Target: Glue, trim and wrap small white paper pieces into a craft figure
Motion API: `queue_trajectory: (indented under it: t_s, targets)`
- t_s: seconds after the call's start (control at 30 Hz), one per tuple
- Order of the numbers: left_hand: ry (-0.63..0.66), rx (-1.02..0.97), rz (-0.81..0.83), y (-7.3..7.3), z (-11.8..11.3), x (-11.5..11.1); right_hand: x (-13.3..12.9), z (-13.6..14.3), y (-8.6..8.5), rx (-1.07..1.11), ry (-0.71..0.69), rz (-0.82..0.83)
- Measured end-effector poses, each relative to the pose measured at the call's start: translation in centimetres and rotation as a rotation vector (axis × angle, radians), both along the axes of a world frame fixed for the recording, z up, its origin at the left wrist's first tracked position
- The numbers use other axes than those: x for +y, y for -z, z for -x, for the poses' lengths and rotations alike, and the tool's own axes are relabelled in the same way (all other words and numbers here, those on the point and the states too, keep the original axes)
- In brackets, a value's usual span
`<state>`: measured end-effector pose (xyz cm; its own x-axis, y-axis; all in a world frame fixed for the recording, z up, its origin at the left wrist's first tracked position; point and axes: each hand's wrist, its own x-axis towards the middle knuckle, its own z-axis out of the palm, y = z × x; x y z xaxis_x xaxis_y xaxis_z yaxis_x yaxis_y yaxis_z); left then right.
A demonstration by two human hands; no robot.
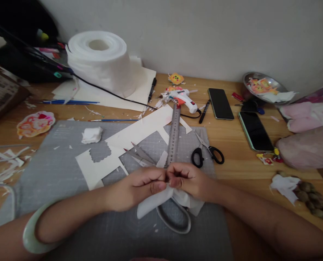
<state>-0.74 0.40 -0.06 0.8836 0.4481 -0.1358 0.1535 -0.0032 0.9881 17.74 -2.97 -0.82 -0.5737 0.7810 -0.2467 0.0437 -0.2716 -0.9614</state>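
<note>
**Both hands pinching white paper over cutting mat**

Head view: left hand (pixel 139 186) and right hand (pixel 187 179) meet, fingers closed on a white paper piece (pixel 157 201) (partly hidden), above the grey cutting mat (pixel 69 181). Black scissors (pixel 207 154) lie near the steel ruler (pixel 173 136) on the worktop (pixel 232 145).

Soft white tissue (pixel 153 204) pinched in my fingers, matt grey cutting mat (pixel 69 174), brushed metal ruler (pixel 173 136), smooth wooden table (pixel 232 145), glossy plastic glue gun (pixel 184 99), matt cream paper (pixel 101 168)

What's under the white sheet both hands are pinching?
Under the white sheet, a grey scissor handle loop lies on the grey cutting mat. Left hand and right hand hide its blades.
</note>
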Motion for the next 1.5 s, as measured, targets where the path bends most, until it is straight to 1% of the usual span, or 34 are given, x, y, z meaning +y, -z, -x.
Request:
queue_trajectory:
  t_s: [0.07,0.2,0.27,0.37,0.47,0.53,0.63,0.8,0.87,1.03,1.1,1.23,1.3,1.37,1.5]
  targets:
    - [0.003,0.018,0.008,0.00,0.04,0.00,-0.02,-0.03,-0.05,-0.013,-0.006,-0.013]
    - [0.016,0.008,-0.019,-0.07,-0.02,-0.01,-0.03,-0.06,-0.21,-0.069,-0.041,-0.130]
    - [0.018,-0.003,-0.016,-0.15,-0.09,0.01,-0.01,-0.09,-0.21,-0.065,-0.046,-0.143]
    - [0.014,-0.003,0.031,-0.25,-0.13,0.03,0.03,-0.27,-0.01,-0.013,-0.037,-0.062]
    - [-0.014,0.033,0.131,-0.22,-0.06,0.01,0.03,-0.48,0.21,0.057,0.019,0.050]
    - [-0.031,0.049,0.174,-0.12,0.00,-0.02,-0.03,-0.49,0.22,0.082,0.051,0.077]
    - [-0.025,0.017,0.145,0.02,0.04,-0.06,-0.15,-0.26,0.02,0.053,0.012,0.060]
    - [-0.002,-0.007,0.034,0.04,0.08,-0.03,-0.12,0.02,-0.29,-0.086,-0.048,-0.132]
    - [0.000,0.000,0.015,0.01,0.12,-0.02,-0.12,-0.08,-0.30,-0.097,-0.043,-0.163]
    - [0.001,-0.013,0.092,0.12,0.15,-0.15,-0.36,-0.18,-0.13,-0.030,-0.003,-0.069]
    - [-0.012,-0.039,0.123,0.20,0.14,-0.22,-0.41,-0.06,-0.09,-0.032,-0.006,-0.057]
    - [-0.035,-0.056,0.112,0.22,0.12,-0.25,-0.30,0.11,-0.03,-0.097,-0.026,-0.178]
    - [-0.032,-0.051,0.085,0.17,0.08,-0.21,-0.23,0.10,0.00,-0.122,-0.017,-0.208]
    - [-0.019,-0.044,0.063,0.11,0.02,-0.17,-0.21,0.07,0.04,-0.111,0.000,-0.176]
    - [-0.007,0.006,0.021,0.12,-0.08,-0.22,-0.29,0.12,0.05,-0.057,0.040,-0.050]
